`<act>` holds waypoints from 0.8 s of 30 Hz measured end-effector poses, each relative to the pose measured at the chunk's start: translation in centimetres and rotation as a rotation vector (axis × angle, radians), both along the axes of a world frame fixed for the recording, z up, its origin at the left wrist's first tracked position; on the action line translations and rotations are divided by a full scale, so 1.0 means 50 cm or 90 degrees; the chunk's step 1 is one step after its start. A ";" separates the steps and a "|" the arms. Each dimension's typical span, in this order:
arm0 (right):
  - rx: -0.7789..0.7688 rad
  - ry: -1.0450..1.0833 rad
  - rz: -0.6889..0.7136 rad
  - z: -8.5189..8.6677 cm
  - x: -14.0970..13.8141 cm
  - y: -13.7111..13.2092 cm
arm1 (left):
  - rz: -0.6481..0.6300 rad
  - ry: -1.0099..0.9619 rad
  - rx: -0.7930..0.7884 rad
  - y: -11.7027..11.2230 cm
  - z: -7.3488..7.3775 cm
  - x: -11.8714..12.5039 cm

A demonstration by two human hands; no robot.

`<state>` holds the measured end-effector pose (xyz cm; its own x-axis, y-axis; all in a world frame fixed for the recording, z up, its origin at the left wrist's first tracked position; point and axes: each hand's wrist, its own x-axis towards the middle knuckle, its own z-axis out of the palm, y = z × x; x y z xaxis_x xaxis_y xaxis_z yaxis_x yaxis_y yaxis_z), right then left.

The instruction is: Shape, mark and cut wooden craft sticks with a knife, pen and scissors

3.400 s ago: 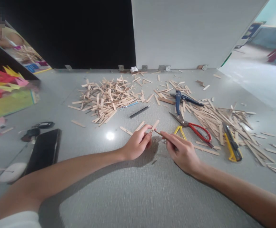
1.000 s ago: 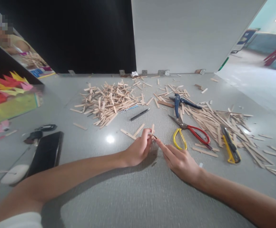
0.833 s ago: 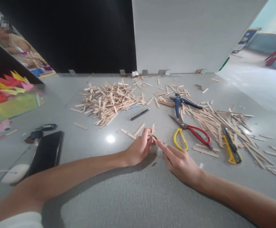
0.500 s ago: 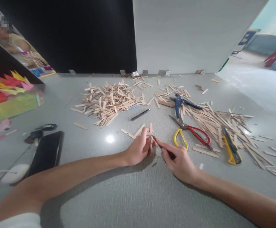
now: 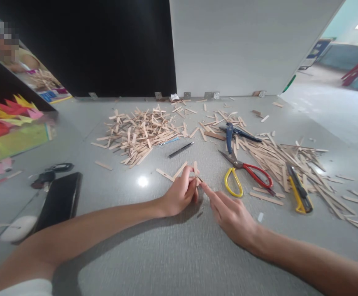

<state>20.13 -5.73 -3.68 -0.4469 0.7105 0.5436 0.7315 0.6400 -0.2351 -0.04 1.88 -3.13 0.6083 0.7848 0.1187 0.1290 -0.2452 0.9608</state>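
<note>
My left hand is closed, pinching a short flat wooden stick that stands upright between thumb and fingers. My right hand has its index finger stretched towards that stick and its other fingers curled under. A thin dark tool runs along this finger, its tip at the stick; most of it is hidden, so its kind is unclear. Just behind the left hand, two flat wooden sticks lie in a V on the grey surface. Scissors with one yellow and one red handle lie open beyond the right hand.
A heap of cut wooden sticks lies at back left, another pile at right. Blue-handled pliers, a black pen and a yellow cutter knife lie around. A phone is at left; boards stand behind.
My right hand has shifted slightly, and its index finger now reaches closer to the stick, covering more of the thin tool. My left hand keeps its pinch.
</note>
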 end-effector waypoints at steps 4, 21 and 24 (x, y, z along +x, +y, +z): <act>0.072 -0.186 -0.021 0.009 0.006 -0.014 | 0.001 0.004 -0.006 0.000 -0.004 0.003; -0.256 0.279 -0.029 0.016 -0.019 0.020 | -0.005 -0.020 -0.029 0.003 0.003 0.002; -0.330 0.336 -0.035 0.020 -0.021 0.025 | -0.010 -0.034 -0.049 0.004 0.004 0.002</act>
<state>19.07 -4.50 -2.68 -0.1745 0.9482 0.2655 0.4651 0.3170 -0.8265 0.08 2.06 -2.94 0.6148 0.7834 0.0911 0.0732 -0.1718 0.9824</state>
